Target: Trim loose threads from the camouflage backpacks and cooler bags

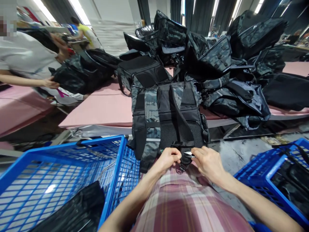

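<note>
A black and grey camouflage backpack [169, 119] lies back-side up against the table edge and hangs down toward my lap, its shoulder straps showing. My right hand [209, 161] is closed on small thread snips [189, 153], whose silver blades point left over the backpack's bottom edge. Just left of the blades, my left hand [170, 158] is pinched at that same edge; what its fingertips hold is too small to make out. A black buckle [182, 167] on a strap hangs below the blades, between both hands.
Several more camouflage backpacks [214, 56] are heaped on the pink table [103, 106]. Blue plastic baskets stand on my left [118, 161] and right [267, 174], with black items inside. A co-worker [26, 61] at the left handles another bag [77, 71].
</note>
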Demonstrator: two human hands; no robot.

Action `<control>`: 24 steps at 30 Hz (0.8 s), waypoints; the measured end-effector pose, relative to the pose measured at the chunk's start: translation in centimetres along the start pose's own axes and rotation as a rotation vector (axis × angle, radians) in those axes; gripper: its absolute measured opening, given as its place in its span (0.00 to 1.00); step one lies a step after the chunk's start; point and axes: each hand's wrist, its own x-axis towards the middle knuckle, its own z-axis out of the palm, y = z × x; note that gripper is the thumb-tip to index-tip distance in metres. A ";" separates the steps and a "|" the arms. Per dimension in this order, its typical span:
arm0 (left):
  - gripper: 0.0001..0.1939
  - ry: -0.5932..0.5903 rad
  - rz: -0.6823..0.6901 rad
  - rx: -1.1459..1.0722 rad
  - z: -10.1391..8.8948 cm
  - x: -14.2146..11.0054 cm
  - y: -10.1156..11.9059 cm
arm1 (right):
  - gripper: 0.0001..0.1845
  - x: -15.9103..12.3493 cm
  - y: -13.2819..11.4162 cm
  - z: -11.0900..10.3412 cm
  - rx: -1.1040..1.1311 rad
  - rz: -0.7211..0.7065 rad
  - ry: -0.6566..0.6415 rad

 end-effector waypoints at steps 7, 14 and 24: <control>0.07 -0.043 0.010 -0.074 0.0 -0.2 0.5 | 0.03 0.0 0.4 0.2 0.052 -0.095 0.076; 0.08 -0.036 0.000 -0.083 0.1 -0.2 0.6 | 0.03 0.1 0.2 0.4 -0.046 -0.117 0.073; 0.10 -0.083 0.047 -0.182 0.3 0.3 0.0 | 0.05 0.6 0.1 0.5 -0.020 -0.108 0.009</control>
